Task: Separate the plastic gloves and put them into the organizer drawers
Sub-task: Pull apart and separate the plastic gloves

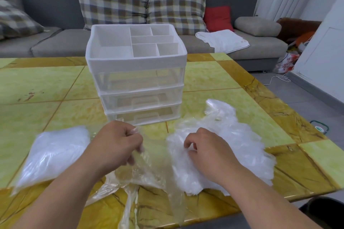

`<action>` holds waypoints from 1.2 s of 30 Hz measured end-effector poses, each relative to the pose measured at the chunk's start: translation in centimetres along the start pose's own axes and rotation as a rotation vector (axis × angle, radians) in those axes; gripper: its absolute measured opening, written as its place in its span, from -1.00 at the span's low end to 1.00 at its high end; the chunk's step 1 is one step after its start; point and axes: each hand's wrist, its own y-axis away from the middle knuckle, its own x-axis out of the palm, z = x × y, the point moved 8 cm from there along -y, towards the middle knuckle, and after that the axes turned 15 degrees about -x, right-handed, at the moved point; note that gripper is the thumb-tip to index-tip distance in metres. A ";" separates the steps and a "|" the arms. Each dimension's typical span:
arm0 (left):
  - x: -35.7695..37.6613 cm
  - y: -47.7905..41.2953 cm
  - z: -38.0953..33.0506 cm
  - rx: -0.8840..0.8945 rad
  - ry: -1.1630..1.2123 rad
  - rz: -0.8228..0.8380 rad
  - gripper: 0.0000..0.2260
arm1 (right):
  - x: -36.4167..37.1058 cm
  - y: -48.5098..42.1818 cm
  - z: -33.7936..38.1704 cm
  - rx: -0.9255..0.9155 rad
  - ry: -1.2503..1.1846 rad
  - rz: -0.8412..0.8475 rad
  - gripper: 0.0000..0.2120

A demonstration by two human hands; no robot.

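Because the thin gloves cling together, the left hand (119, 145) pinches one clear plastic glove (149, 165) in curled fingers, while the right hand (206, 150) grips the heap of loose gloves (232, 135) under its curled fingertips, anchoring it. Just beyond both sets of fingers stands the drawer organizer (137, 72), its drawers closed and likely needing opening first. A full glove packet (54, 154) lies left of the left fingers.

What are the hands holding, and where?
The left hand pinches a clear glove by its upper edge; right hand grips the loose glove pile near its middle.
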 end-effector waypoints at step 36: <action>7.5 3.9 -2.9 -0.007 0.594 0.549 -0.49 | -8.1 1.6 4.7 -0.014 -0.151 -0.573 -0.85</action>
